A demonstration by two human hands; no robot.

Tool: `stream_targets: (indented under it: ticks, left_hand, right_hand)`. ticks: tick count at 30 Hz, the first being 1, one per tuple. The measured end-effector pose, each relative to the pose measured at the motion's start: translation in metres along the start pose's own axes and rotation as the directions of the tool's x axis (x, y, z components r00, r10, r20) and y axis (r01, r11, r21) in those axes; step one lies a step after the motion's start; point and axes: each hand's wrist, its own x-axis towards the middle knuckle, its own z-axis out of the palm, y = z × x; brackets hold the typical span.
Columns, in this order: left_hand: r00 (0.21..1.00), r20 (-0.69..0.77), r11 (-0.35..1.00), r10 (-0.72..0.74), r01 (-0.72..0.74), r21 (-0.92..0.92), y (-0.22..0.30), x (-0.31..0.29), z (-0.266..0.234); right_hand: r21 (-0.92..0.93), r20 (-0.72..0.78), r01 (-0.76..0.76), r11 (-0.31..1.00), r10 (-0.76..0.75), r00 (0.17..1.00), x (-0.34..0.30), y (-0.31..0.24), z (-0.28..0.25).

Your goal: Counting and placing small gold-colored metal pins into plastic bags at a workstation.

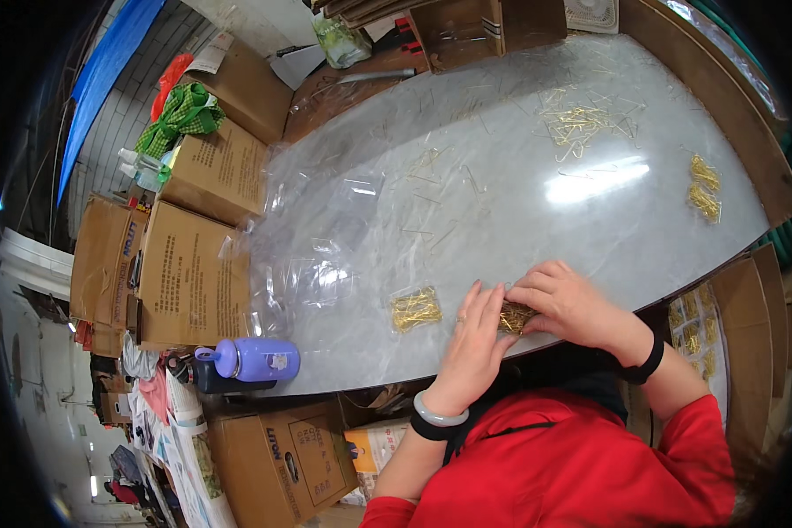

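Observation:
Near the table's front edge, a bundle of gold wire hooks (515, 317) is held between my two hands. My left hand (479, 341) presses against its left side with the fingers straight and close together. From the right, my right hand (565, 304) curls its fingers and thumb around the bundle. Just left of my hands, a neat flat block of gold wire hooks (415, 309) lies on the grey table (502, 220). A looser heap of hooks (581, 126) is spread toward the far right, and two small bundles (705, 189) rest by the right edge.
Clear plastic bags (326, 264) lie on the table's left part. A purple bottle (257, 360) stands at the front left corner. Cardboard boxes (194, 277) line the left side. Stray hooks (427, 167) dot the middle. A cardboard wall (730, 97) borders the right.

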Motion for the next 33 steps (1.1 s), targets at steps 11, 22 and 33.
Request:
stream_targets:
  ticks: [11, 22, 33]
  left_hand:
    - [0.989, -0.144, 0.991, 0.020, -0.001, 0.132, 0.000, 0.003, 0.017]
    - [0.986, -0.140, 0.988, 0.091, -0.072, 0.135, -0.004, 0.000, 0.018]
    - [0.964, -0.250, 0.989, -0.092, 0.059, -0.139, 0.000, 0.000, 0.020]
  right_hand:
    - [0.159, -0.244, -0.125, 0.979, 0.162, 0.956, -0.026, -0.003, -0.004]
    - [0.488, -0.353, -0.247, 0.837, 0.448, 0.821, -0.009, -0.035, 0.025]
    - [-0.034, -0.205, -0.094, 0.995, 0.085, 0.975, -0.014, -0.035, 0.028]
